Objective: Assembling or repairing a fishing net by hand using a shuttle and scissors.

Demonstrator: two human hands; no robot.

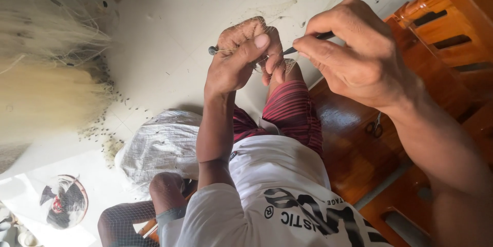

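Observation:
My left hand [241,57] is raised over my knee and pinches fine pale net line [233,49] between thumb and fingers. A small dark bead-like weight [212,50] hangs on the line at the hand's left edge. My right hand [354,57] is close beside it on the right. It grips a thin dark needle-like tool [310,40] whose tip points at the left hand's fingers. Below the hands are my red striped shorts [290,111] and white printed shirt [277,175].
A big heap of pale fishing net [46,77] with many small dark weights lies on the light floor at left. A white woven sack [162,147] lies by my side. Scissors [375,126] rest on the brown wooden bench [354,149]. A round rooster-printed object [64,201] sits lower left.

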